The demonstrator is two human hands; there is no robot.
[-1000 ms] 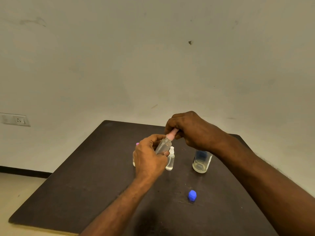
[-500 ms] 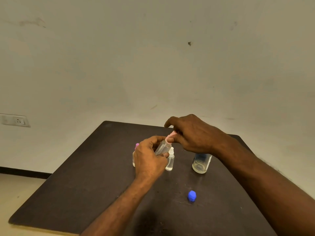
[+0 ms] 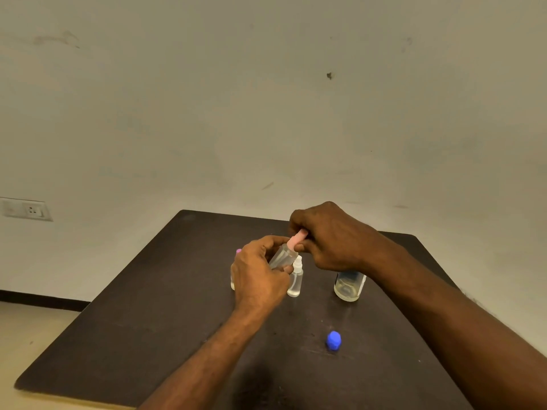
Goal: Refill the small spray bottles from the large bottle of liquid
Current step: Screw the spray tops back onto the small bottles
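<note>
The left hand grips a small spray bottle tilted above the desk — braced so the right hand can pinch its pink top. The large bottle stands uncapped just right, blue cap nearer.

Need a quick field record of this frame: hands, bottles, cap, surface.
left hand: grips tilted clear spray bottle
right hand: pinches its pink top
white-top spray bottle: upright on table
pink-top bottle: mostly hidden behind left hand
large bottle: upright, partly hidden by right arm
blue cap: lies alone on table
</note>
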